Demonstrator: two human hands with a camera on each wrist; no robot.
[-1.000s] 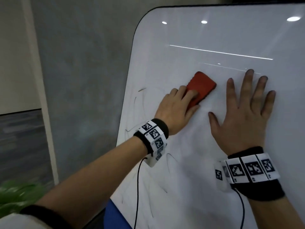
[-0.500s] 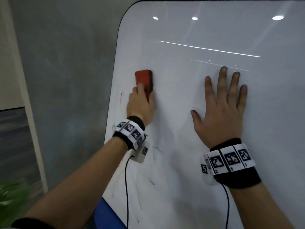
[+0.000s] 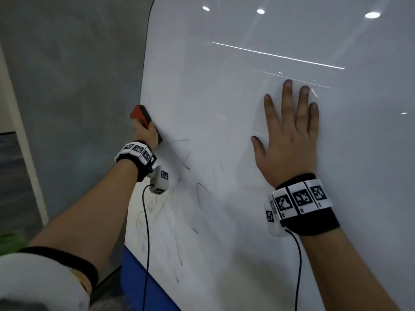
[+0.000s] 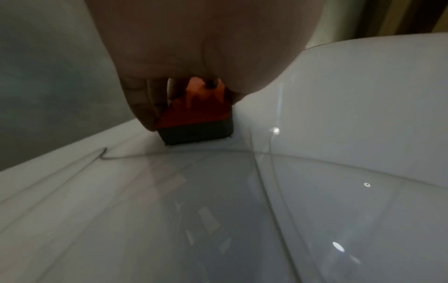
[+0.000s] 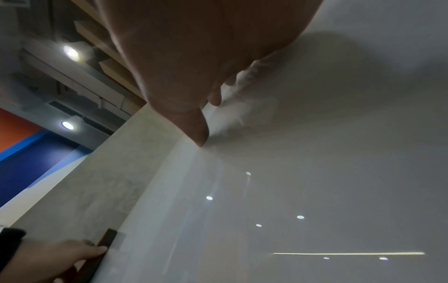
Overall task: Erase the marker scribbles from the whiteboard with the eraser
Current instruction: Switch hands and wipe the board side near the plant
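The whiteboard [image 3: 224, 86] [image 4: 339, 134] [image 5: 315, 172] fills most of the head view. My left hand [image 3: 147, 134] [image 4: 194, 57] grips the red eraser [image 3: 141, 113] [image 4: 194, 114] [image 5: 104, 243], whose dark felt presses the board at its left edge. Thin black marker scribbles [image 3: 202, 194] [image 4: 104, 155] run below and to the right of the eraser, down the board's lower left. My right hand [image 3: 289, 135] [image 5: 194, 76] lies flat on the board's middle with its fingers spread and straight, holding nothing.
A grey wall [image 3: 78, 86] stands left of the board. Something blue [image 3: 139, 283] sits under the board's lower left corner. Cables hang from both wrist units. Ceiling lights reflect in the upper board.
My left hand has swept the eraser left and down, from the board's middle to its left edge. The right hand has stayed flat on the board.
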